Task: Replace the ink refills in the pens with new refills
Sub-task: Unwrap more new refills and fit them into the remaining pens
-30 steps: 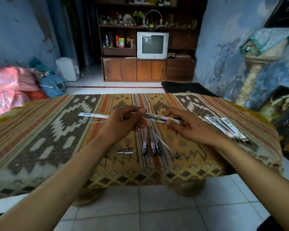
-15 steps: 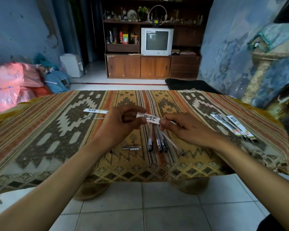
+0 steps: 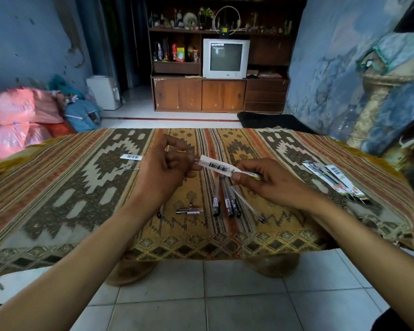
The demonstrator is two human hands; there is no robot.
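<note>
1. Right hand [image 3: 270,182] pinches a packaged refill [image 3: 221,167] with a barcode label, frame centre, above the worktop [image 3: 58,187].
2. Left hand [image 3: 167,173] fingers curled at the packet's left end, gripping it.
3. Pens [image 3: 226,199] lie below the packet, centre; loose pen part [image 3: 189,211] just left of them.
4. More refill packets [image 3: 335,181] right; 1 barcode wrapper [image 3: 130,157] left.

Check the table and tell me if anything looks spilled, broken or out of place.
Nothing spilled or broken. The short pen part lies crosswise, apart from the row of pens. An opened wrapper lies alone at left, far from the packaged refills. Both hands hold one refill packet.
</note>
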